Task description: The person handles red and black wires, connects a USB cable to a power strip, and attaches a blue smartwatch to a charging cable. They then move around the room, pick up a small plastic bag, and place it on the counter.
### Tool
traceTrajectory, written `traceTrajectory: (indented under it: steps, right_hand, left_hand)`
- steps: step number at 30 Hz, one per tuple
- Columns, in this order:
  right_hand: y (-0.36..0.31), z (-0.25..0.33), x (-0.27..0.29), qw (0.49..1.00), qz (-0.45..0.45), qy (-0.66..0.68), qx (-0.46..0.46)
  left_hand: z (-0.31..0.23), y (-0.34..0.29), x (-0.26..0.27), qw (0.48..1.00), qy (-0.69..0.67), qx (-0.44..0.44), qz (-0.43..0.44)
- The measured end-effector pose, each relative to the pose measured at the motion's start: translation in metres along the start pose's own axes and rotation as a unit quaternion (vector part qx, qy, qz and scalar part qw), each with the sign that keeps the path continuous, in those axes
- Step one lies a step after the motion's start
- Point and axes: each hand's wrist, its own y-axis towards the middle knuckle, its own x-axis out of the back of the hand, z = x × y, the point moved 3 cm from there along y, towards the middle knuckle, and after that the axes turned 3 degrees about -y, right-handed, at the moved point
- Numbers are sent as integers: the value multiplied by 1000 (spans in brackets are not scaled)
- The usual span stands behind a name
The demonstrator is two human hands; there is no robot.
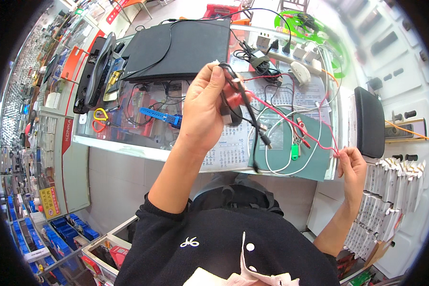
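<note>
You are standing at a glass counter (128,148) in a small shop full of phone parts, with a closed black laptop (181,47) lying on top and a green mat (319,164) near your right side.

Your left hand (202,112) is lifted up over the counter. It is closed tight around a small bunch of black cables (231,81) and a dark little block I cannot make out well. Your right hand (352,164) is low by the counter edge, and its fingertips are pinched shut on the end of a thin red wire (291,121). That red wire runs tight through the air from one hand to the other.

Be careful here. If you pull the red wire harder, it could snap or slip out of your pinch. It hangs right over a white cable (279,167) and small clips (295,150) on the mat, so it could catch on them and drag them off the counter. The black cables dangle loose below your left hand, and they could tangle with the red one.
</note>
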Motion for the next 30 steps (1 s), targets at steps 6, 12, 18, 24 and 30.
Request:
traceTrajectory:
  steps: [6, 12, 18, 24, 30]
  right_hand:
    - [-4, 22, -10, 988, 70, -76, 115]
    - [10, 54, -52, 981, -59, -76, 170]
    - [28, 90, -99, 949, 74, -42, 305]
    - [41, 74, -117, 937, 241, 241, 78]
    - [35, 73, -106, 983, 36, 104, 147]
  left_hand:
    - [-15, 2, -5, 978, 187, -86, 32]
    - [2, 0, -21, 986, 151, -4, 68]
    - [19, -8, -30, 988, 99, 51, 105]
    - [19, -13, -29, 985, 71, 103, 117]
    - [20, -17, -32, 981, 133, 105, 93]
